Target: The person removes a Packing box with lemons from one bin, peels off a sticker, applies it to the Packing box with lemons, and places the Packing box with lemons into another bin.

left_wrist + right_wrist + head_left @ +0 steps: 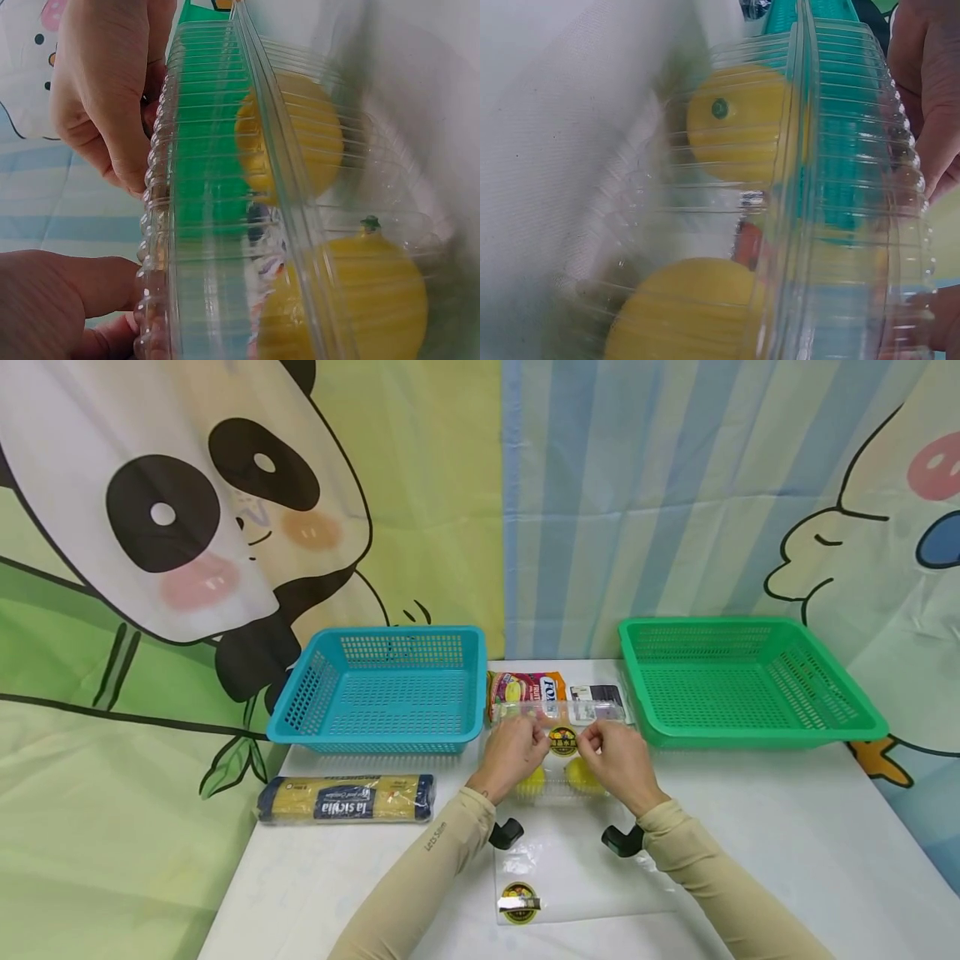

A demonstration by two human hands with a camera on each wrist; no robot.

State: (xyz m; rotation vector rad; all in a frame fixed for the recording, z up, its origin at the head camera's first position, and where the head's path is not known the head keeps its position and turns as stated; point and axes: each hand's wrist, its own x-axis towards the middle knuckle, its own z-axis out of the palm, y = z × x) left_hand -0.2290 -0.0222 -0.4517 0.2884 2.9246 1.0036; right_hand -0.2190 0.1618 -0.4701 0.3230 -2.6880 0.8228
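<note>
The round black-and-gold label (563, 741) bears Chinese characters, of which 水果 can be made out. It sits over the lid of a clear ribbed clamshell box (554, 781), with a curled hand on each side. The left hand (517, 748) and the right hand (619, 762) each narrow to a thumb-and-finger pinch at the label's edge, close against the lid.

A second round label (519, 903) lies on the lower left corner of a glossy sheet (588, 877), in front of the box; its lettering is too small to read. The orange candy bag (527, 687) shows FOX and FRUIT, and the pasta packet (346, 799) reads "la sicilia", upside down. "Lets Slim" is printed on the left sleeve (420, 877). The print on the black-and-white packet (597, 695) cannot be read.

Inside the box are two round yellow fruits (346, 296), side by side and slightly apart, one showing a green stem end. The blue basket (377, 747) and the green basket (765, 739) show their perforated floors.

The box stands mid-desk between the baskets, just in front of the candy bag. The pasta packet lies near the left edge of the white desk (795, 827), which extends past the right sleeve (720, 868) to its right edge.
</note>
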